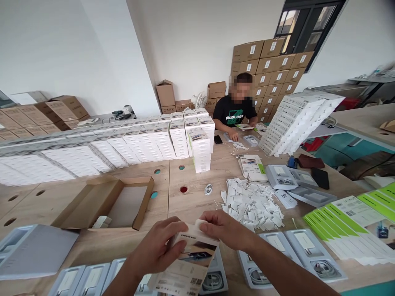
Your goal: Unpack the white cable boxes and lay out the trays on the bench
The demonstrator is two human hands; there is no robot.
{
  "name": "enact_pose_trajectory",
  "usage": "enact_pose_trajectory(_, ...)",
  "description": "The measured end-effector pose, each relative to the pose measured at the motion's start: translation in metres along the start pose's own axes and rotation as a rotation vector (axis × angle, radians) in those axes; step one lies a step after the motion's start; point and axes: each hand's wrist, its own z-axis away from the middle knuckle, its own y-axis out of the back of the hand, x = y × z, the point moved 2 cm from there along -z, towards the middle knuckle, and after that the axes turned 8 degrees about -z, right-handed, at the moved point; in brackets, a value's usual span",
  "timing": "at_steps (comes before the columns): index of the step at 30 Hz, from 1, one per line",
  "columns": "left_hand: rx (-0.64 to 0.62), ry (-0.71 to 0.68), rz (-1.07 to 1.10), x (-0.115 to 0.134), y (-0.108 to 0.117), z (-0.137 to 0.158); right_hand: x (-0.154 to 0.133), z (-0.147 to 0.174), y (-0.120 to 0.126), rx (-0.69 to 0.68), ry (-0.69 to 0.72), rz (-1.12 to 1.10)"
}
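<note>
A white printed retail box point(193, 269) with a dark device pictured on its face is held between both hands, low in the middle of the head view. My left hand point(162, 248) is closed around its left side, thumb across the printed front. At the top edge, the fingers of my right hand point(224, 230) pinch a white flap. Under and beside the box lie grey trays point(310, 248) with a white charger and a coiled cable in each. Another tray point(212, 283) is partly hidden behind the box, and several more trays point(69, 279) line the lower left.
Right of my hands are a heap of small white pieces point(249, 203) and fanned green-and-white sleeves point(348, 226). A cardboard box point(145, 205) lies open at left. Stacked white boxes point(202, 154) form a wall behind. A person point(239, 109) sits across the table.
</note>
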Motion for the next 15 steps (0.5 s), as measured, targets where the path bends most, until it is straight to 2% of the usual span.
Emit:
enact_pose_trajectory(4,-0.006,-0.029,-0.001,-0.002,-0.005,0.003,0.009,-0.005,0.0,0.059,-0.084,-0.146)
enact_pose_trajectory(9,0.015,0.035,-0.007,-0.018,-0.021,0.01,0.029,-0.013,-0.001,0.137,-0.157,-0.249)
enact_pose_trajectory(13,0.026,0.142,0.031,-0.04,-0.042,0.008,0.049,-0.029,0.01,0.173,-0.15,-0.201)
enact_pose_trajectory(15,0.073,0.278,0.125,-0.058,-0.054,0.007,0.059,-0.038,0.027,0.182,-0.12,-0.081)
